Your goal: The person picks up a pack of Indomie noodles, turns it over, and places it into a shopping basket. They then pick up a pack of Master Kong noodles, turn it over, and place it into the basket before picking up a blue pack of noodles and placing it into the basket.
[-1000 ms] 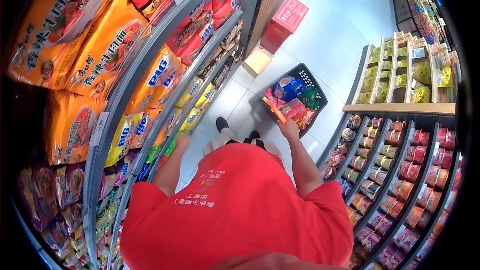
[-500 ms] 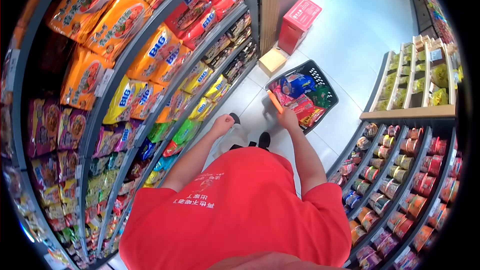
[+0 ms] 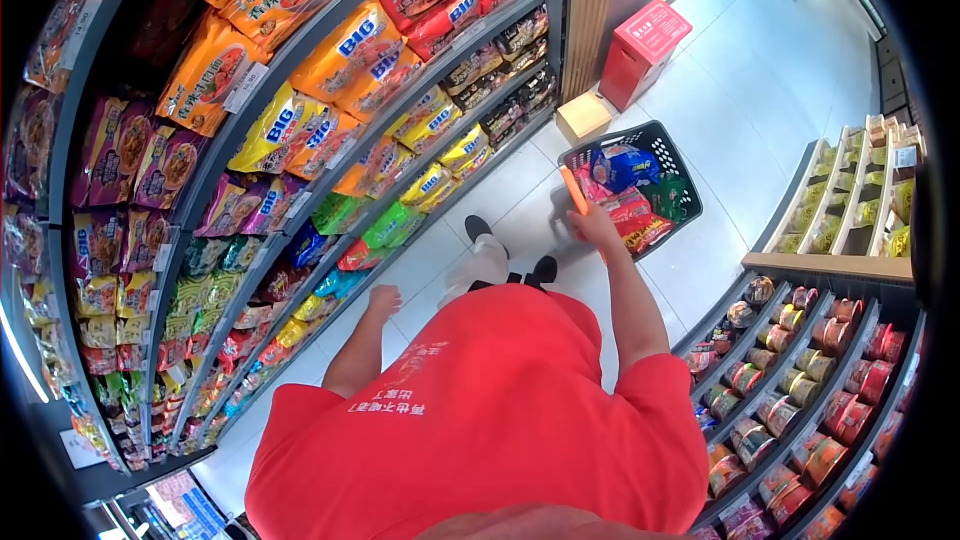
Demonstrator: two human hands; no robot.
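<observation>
My right hand (image 3: 597, 228) is closed around the orange handle (image 3: 574, 190) of the dark shopping basket (image 3: 668, 152), which sits on the pale tiled floor (image 3: 740, 90) just ahead and to the right of my feet (image 3: 510, 252). My left hand (image 3: 383, 299) hangs free at my side with the fingers loosely curled, holding nothing and touching nothing, close to the lower shelves (image 3: 330, 240) on the left but apart from them. The basket is already well filled: a blue packet (image 3: 622, 166), red packets (image 3: 640, 220) and a green one (image 3: 672, 195) lie in it, heaped near the rim, so I judge a good part of the collecting is done and what remains is whatever else has to go in. On the left the shelves carry rows of orange and yellow noodle bags (image 3: 345, 45) higher up and smaller green, blue and purple packets lower down. On the right a rack of cup noodles (image 3: 800, 380) runs along the near side, with a stand of yellow-green packs (image 3: 850, 200) beyond it. Farther along the aisle stand a small cardboard box (image 3: 583, 118) and a red box (image 3: 642, 50) beside a wooden pillar (image 3: 588, 10)
</observation>
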